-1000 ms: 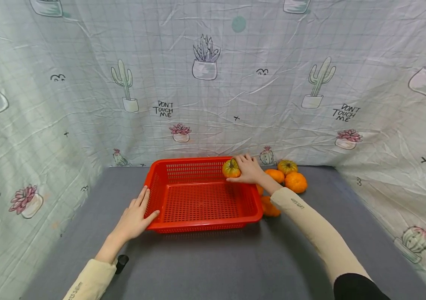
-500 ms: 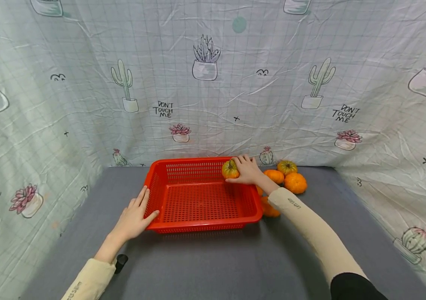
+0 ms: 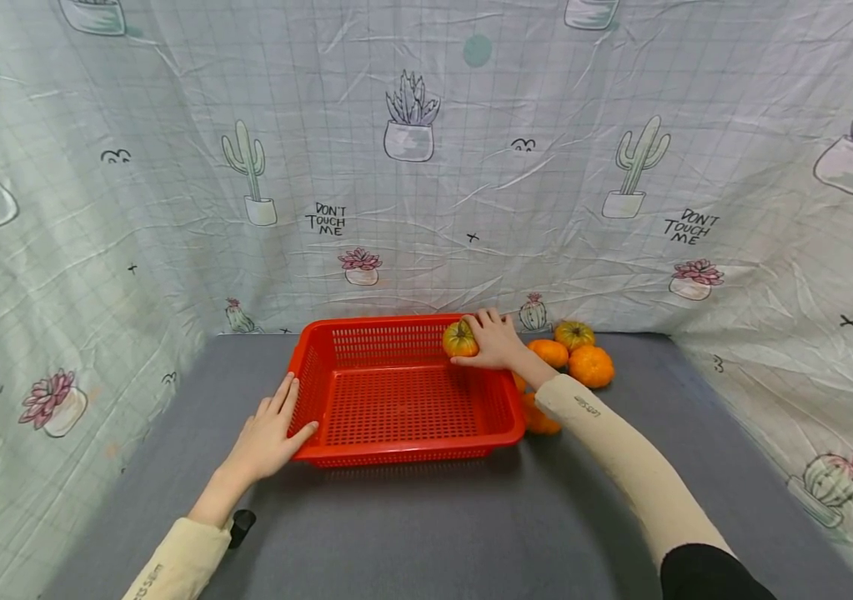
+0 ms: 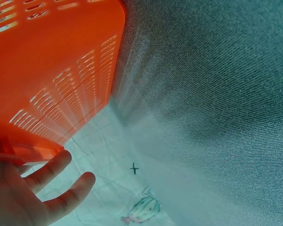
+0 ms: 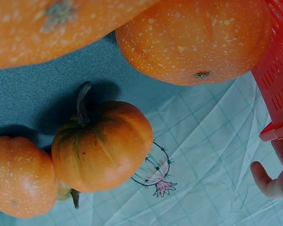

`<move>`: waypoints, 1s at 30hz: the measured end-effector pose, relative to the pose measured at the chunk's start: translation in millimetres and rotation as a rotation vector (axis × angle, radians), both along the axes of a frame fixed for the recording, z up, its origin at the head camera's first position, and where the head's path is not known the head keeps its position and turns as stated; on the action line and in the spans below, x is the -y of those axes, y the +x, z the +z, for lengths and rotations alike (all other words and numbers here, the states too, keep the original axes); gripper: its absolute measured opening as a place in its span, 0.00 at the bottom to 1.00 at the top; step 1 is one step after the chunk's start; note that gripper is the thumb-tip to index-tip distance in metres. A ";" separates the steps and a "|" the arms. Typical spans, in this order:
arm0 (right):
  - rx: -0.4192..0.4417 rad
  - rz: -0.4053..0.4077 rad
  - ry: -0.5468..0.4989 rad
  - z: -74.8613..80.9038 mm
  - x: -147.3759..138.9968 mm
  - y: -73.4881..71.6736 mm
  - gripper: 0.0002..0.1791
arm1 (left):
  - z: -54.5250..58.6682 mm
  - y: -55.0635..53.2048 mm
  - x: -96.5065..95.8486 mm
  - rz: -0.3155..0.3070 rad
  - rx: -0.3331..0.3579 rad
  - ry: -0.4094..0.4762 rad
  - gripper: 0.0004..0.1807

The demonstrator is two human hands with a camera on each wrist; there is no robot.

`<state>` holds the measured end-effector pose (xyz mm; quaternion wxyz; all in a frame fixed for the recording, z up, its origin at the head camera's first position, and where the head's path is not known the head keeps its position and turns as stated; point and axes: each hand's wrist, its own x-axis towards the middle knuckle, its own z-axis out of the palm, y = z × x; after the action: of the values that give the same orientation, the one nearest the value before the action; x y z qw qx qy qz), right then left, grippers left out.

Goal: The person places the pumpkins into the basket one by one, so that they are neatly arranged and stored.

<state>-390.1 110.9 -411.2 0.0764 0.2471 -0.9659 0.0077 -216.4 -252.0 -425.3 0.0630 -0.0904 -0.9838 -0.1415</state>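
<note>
One small, ribbed, yellow-orange pumpkin [image 3: 459,340] was in the right hand [image 3: 496,343], thumb and fingers curled round it, within the back right corner of a shallow, rectangular, slotted red plastic basket [image 3: 407,450]; whether it touched the basket floor could not be told. The left hand [image 3: 264,437] lay spread along the left rim, fingers straight, thumb towards the inside, probably to steady the basket. More orange and yellow-green pumpkins [image 3: 592,367] clustered by the basket's right side on the grey cloth-covered table [image 3: 411,533], perhaps to suit the right hand's reach. Behind, a white, grid-patterned sheet [image 3: 426,192] with cactus drawings read "DON'T TOUCH ME" in several places. Small lettering on the cream right sleeve [image 3: 621,454] seemed to say "Letsslim", but was not sharp. No brand showed on the basket.
</note>
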 end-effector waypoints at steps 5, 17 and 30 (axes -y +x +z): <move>-0.008 0.012 0.021 0.0 0.2 -1.7 0.43 | 0.4 -1.1 0.7 -0.002 -0.003 0.002 0.43; 0.038 0.005 0.142 1.6 0.8 2.5 0.45 | -1.7 -1.0 1.1 -0.005 0.005 0.003 0.44; -0.005 0.038 0.077 8.7 -4.9 14.4 0.41 | -2.9 -0.9 1.2 -0.009 0.008 0.009 0.44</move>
<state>-375.7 115.8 -402.5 0.0690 0.2680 -0.9605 -0.0288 -217.2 -253.3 -428.2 0.0590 -0.0942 -0.9830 -0.1464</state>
